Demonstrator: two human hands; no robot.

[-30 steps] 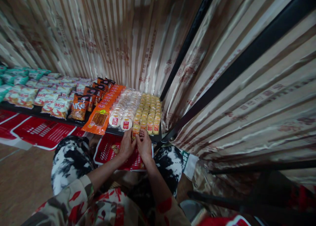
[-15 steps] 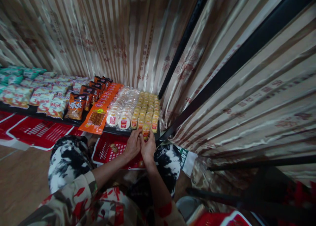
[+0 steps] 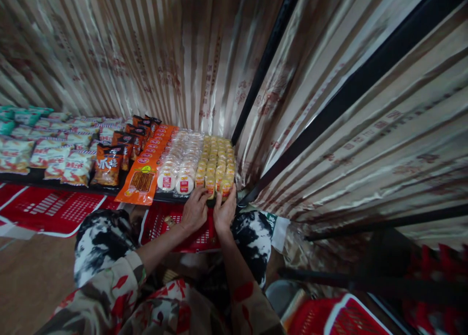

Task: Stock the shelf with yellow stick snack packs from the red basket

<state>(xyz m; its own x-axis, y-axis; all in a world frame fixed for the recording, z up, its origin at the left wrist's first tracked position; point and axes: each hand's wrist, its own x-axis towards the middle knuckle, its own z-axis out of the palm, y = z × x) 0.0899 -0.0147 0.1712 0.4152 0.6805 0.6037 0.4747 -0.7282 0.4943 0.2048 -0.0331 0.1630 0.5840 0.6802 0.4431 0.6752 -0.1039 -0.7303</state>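
On the black shelf stand yellow packs, rowed to the front, right hand pinching the front-right pack, left hand curled alongside, grip unclear; at least one item lies unshelved in the red basket.

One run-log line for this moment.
right hand: around front yellow red-labelled pack; left hand: at neighbouring packs; below: red perforated plastic basket

Dim, hazy; soft sheen on curtain folds; lower right dark, blurred.

Packets on shelf, curtain behind.
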